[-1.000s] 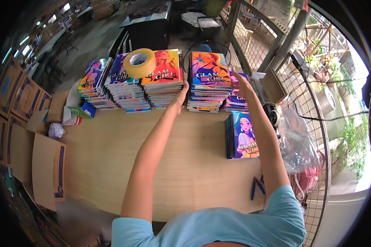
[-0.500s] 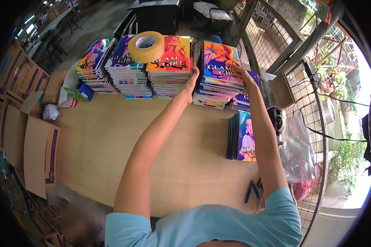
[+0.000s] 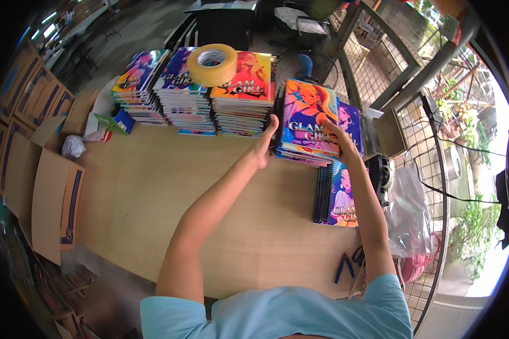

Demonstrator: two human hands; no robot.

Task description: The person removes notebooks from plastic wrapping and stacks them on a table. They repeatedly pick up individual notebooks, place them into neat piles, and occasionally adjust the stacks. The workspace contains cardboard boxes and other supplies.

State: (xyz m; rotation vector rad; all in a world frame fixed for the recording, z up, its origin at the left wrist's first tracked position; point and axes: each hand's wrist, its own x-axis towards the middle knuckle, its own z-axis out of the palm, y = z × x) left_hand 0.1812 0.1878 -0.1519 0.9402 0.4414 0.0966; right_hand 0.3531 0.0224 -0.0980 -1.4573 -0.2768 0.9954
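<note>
My two hands grip a stack of colourful spiral notebooks (image 3: 310,116) from its sides. My left hand (image 3: 264,148) is pressed to the left spiral side, thumb up, its other fingers mostly hidden. On the right, my right hand (image 3: 343,141) has its thumb over the top cover, with the fingers out of sight beneath the edge. Just behind that hand lie purple-covered notebooks (image 3: 350,125). Under my right forearm sits a lower notebook pile (image 3: 340,192) with black spirals. Whether the held stack touches the table, I cannot tell.
Three tall notebook stacks (image 3: 242,116) stand at the back, a roll of clear tape (image 3: 227,68) on top. Blue-handled pliers (image 3: 344,268) lie near the front right. An open carton (image 3: 51,198) is at left, beside crumpled paper (image 3: 73,146). Plastic bags (image 3: 407,209) lie by the wire fence.
Both hands have brought the notebook stack nearer to me, away from the back row. Its near edge now overlaps the back of the lower pile. The whole view has shifted slightly.
</note>
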